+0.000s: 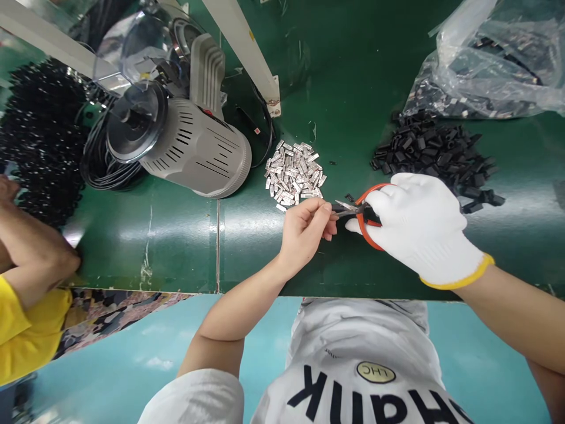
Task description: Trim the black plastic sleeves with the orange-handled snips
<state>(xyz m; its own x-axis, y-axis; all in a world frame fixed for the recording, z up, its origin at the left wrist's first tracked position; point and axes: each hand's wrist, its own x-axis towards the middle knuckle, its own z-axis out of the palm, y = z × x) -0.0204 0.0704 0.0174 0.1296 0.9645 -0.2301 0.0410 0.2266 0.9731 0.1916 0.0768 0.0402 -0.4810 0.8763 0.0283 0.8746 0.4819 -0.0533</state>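
Observation:
My left hand [304,229] is bare and pinched shut on a small dark part that I cannot make out, held at the tip of the scissors. My right hand [419,224] wears a white glove with a yellow cuff and grips orange-handled scissors [362,213], blades pointing left toward the left fingertips. Both hands hover over the green table [176,235], just in front of a heap of small silver metal pieces [295,174]. A pile of small black plastic parts [436,154] lies behind the right hand.
A grey motor-like machine [194,147] with a black disc lies at left, with black cables [101,171] coiled round it. A clear plastic bag [489,65] of black parts sits at back right. Another person's arm in a yellow sleeve [30,265] rests at the far left.

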